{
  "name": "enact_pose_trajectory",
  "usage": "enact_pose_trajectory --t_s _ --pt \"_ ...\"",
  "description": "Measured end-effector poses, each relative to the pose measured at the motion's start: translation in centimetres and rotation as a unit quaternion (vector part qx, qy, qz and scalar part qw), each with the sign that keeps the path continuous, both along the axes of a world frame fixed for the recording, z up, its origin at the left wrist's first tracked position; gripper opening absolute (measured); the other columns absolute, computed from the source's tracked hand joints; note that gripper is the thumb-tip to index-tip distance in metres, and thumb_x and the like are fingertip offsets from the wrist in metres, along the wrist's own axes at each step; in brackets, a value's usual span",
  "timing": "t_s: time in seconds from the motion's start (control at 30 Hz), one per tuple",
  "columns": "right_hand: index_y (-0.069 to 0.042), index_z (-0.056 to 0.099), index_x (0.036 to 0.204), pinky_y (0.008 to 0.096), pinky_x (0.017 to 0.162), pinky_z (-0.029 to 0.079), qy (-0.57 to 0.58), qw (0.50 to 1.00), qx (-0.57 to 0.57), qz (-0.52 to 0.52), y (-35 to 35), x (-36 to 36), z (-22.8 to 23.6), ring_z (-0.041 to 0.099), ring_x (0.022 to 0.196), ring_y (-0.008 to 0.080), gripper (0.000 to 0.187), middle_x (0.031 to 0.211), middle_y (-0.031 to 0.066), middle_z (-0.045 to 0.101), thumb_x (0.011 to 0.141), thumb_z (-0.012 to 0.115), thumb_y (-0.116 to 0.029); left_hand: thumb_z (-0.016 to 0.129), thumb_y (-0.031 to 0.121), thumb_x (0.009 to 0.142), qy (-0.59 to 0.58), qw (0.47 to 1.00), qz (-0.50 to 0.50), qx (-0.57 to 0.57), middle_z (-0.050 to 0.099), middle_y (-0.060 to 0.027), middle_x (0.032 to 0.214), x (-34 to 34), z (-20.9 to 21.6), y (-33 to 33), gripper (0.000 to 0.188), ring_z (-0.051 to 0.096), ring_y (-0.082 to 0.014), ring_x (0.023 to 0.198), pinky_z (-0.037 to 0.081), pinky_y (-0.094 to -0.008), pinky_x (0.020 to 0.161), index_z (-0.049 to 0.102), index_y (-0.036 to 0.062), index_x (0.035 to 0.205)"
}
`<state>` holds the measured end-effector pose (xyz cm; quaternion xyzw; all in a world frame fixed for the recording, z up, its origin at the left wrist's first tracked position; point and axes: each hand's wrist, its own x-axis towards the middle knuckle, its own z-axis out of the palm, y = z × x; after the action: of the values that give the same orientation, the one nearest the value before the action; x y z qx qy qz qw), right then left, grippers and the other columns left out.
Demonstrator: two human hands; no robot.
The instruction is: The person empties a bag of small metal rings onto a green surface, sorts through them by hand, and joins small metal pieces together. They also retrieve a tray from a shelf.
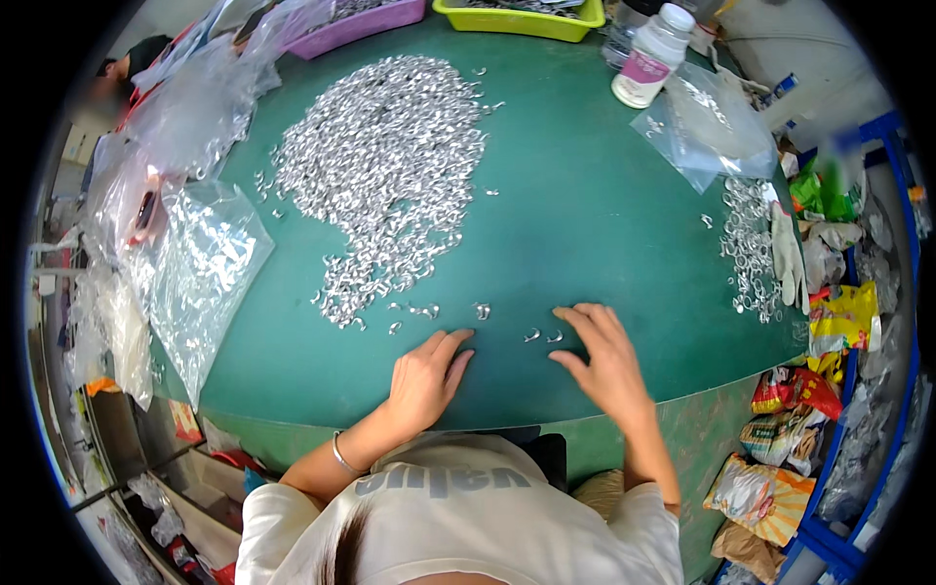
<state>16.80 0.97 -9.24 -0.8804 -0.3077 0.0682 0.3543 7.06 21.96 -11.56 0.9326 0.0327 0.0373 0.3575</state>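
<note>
A large heap of small silvery curved metal pieces (390,146) covers the far left-middle of the green table (575,224), thinning to a tail toward me. Near the tabletop's front edge my left hand (424,382) rests with its thumb apart from its bent fingers, and nothing shows in its grip. A few loose pieces (426,311) lie just beyond its fingertips. To the right, my right hand (606,363) has its thumb and fingers spread, also without anything visible between them. Two hook-shaped pieces (543,336) lie just left of its fingertips. Another small cluster (482,311) sits between the hands.
A smaller pile of silvery rings (751,253) lies at the right edge beside a pale glove (786,255). Behind it are a clear plastic bag (717,127) and a white bottle (651,58). Purple (356,31) and yellow-green trays (522,21) stand at the back; plastic bags (210,283) cover the left edge.
</note>
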Motion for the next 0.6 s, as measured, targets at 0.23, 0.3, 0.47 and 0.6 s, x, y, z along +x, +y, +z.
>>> enact_pose_trajectory --t_s 0.23,0.3,0.47,0.6 --pt "0.000 0.055 0.087 0.0375 0.067 0.042 -0.007 0.997 0.062 -0.043 3.6 -2.3 -3.6 0.049 0.079 0.0292 0.019 0.087 0.0119 0.048 0.070 0.063 0.001 0.055 0.007 0.082 0.021 0.998 0.039 -0.039 0.053 -0.0125 0.065 -0.3 -0.6 1.5 0.018 0.050 -0.0234 0.049 0.040 -0.0338 0.047 0.056 0.0024 0.100" --pt "0.000 0.056 0.090 0.0345 0.067 0.043 0.032 0.995 0.092 -0.031 5.1 -2.5 -3.6 0.051 0.078 0.0287 0.019 0.089 0.0124 0.050 0.071 0.062 0.002 0.049 0.009 0.086 0.066 0.988 0.061 -0.125 0.051 -0.0096 0.062 -0.9 -0.3 2.4 0.017 0.047 -0.0182 0.048 0.038 -0.0316 0.046 0.055 0.0011 0.100" --pt "0.001 0.056 0.093 0.0333 0.069 0.043 0.094 0.989 0.110 -0.015 7.1 -2.3 -1.2 0.052 0.079 0.0291 0.021 0.093 0.0136 0.052 0.073 0.059 0.004 0.037 0.014 0.094 0.135 0.843 0.156 -0.496 0.044 0.0011 0.063 -3.3 -0.6 5.7 0.024 0.035 -0.0063 0.052 0.030 -0.0217 0.044 0.053 -0.0002 0.105" --pt "0.000 0.056 0.093 0.0357 0.071 0.042 0.039 0.991 0.074 0.104 8.5 -2.1 0.6 0.051 0.080 0.0306 0.019 0.093 0.0138 0.052 0.074 0.059 0.002 0.039 0.013 0.093 0.092 0.848 0.074 -0.517 0.045 0.0008 0.066 -3.9 2.8 7.7 0.022 0.037 -0.0062 0.051 0.030 -0.0209 0.041 0.053 0.0014 0.105"
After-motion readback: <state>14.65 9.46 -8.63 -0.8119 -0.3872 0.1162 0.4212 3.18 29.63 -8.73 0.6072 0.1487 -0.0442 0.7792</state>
